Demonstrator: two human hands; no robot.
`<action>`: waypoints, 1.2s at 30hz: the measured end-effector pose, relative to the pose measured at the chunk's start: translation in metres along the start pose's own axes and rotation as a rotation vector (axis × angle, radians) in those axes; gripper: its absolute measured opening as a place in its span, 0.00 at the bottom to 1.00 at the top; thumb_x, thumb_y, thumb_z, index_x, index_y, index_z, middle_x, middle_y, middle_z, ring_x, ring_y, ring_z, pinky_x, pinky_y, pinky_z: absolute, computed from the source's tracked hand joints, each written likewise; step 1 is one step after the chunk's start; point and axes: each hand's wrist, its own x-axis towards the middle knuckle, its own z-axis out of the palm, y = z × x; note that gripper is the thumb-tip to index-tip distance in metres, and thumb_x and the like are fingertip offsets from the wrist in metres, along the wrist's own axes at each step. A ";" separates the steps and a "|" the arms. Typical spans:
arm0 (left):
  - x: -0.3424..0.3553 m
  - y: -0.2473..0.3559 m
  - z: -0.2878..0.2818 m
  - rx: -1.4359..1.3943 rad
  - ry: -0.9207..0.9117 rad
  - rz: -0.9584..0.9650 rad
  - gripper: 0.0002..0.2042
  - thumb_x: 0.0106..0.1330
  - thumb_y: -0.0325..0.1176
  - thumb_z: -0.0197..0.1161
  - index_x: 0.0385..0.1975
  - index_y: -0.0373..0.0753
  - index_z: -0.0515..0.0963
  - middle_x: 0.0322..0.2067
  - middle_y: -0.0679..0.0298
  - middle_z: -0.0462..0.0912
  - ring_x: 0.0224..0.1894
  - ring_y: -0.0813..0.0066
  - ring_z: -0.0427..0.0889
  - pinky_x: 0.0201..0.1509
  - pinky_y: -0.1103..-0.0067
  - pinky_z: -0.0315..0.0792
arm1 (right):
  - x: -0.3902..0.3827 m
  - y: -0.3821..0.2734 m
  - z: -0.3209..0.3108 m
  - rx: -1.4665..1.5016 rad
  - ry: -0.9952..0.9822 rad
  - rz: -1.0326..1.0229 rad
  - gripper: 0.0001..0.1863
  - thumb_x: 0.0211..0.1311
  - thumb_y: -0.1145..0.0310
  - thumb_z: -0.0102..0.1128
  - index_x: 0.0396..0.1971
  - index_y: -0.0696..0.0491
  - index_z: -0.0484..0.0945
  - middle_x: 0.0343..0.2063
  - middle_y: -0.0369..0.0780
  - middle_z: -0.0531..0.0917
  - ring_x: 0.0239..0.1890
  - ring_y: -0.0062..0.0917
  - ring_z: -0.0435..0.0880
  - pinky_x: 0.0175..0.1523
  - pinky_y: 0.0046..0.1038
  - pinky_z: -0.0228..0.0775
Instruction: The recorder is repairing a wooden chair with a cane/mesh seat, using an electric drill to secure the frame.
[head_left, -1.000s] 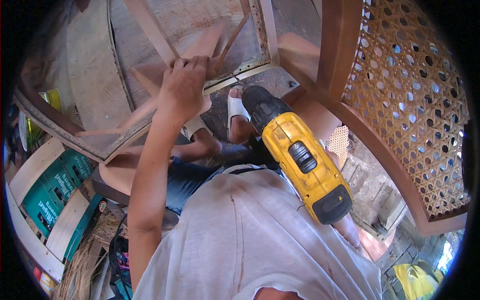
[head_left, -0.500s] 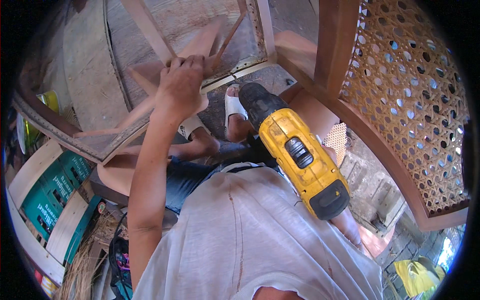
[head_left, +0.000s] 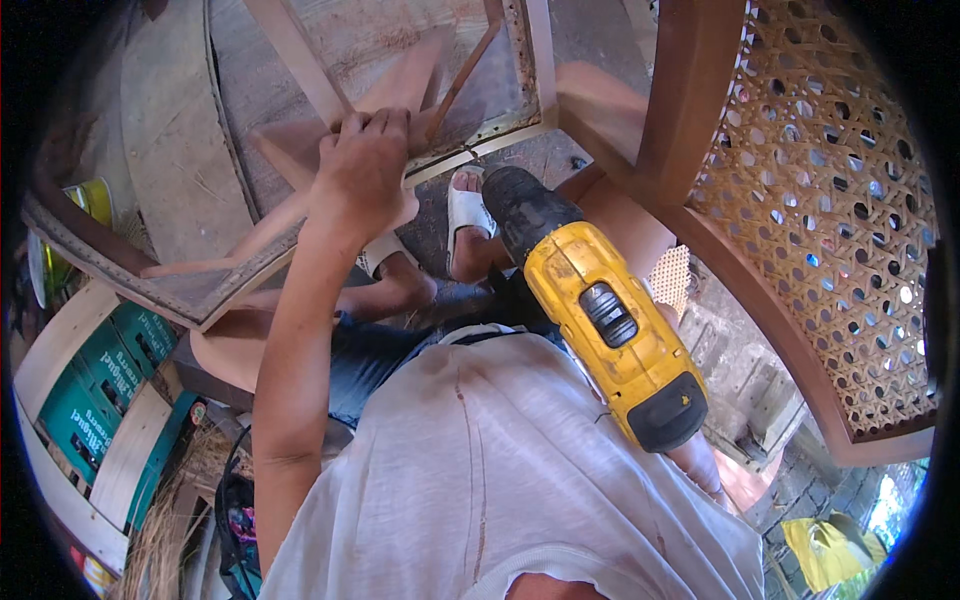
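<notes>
Fingers (head_left: 372,128) of my left hand (head_left: 362,172) are clamping down on the wooden frame (head_left: 300,60) where its slats cross, up front. Yellow drill (head_left: 600,315) is pointing toward it; my right hand's hidden, can't tell its grip.

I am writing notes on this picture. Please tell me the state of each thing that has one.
left hand: closed on the wooden frame piece
cordless drill: raised, nose pointing toward the frame; the hand holding it is hidden
cane chair: tilted beside the drill, weave intact
green crates: stacked, at the left
</notes>
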 end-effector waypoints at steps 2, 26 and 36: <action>0.000 0.000 0.000 -0.007 -0.005 0.000 0.33 0.48 0.35 0.74 0.57 0.38 0.69 0.55 0.60 0.79 0.61 0.58 0.74 0.59 0.60 0.71 | -0.003 0.003 -0.002 0.013 0.018 -0.024 0.21 0.55 0.68 0.73 0.47 0.59 0.78 0.32 0.43 0.86 0.35 0.31 0.89 0.41 0.29 0.78; 0.000 0.003 -0.004 -0.015 -0.014 -0.007 0.33 0.49 0.34 0.73 0.57 0.36 0.69 0.55 0.58 0.79 0.61 0.56 0.74 0.61 0.59 0.71 | 0.000 0.021 -0.003 -0.097 -0.014 0.024 0.21 0.54 0.67 0.73 0.47 0.57 0.78 0.31 0.42 0.86 0.33 0.30 0.89 0.39 0.27 0.77; 0.001 0.003 -0.004 -0.007 -0.028 -0.011 0.32 0.48 0.34 0.73 0.56 0.36 0.70 0.54 0.59 0.79 0.61 0.57 0.74 0.59 0.60 0.72 | -0.002 0.023 -0.002 -0.135 -0.011 0.004 0.21 0.54 0.65 0.74 0.46 0.57 0.78 0.31 0.42 0.86 0.33 0.30 0.89 0.39 0.27 0.77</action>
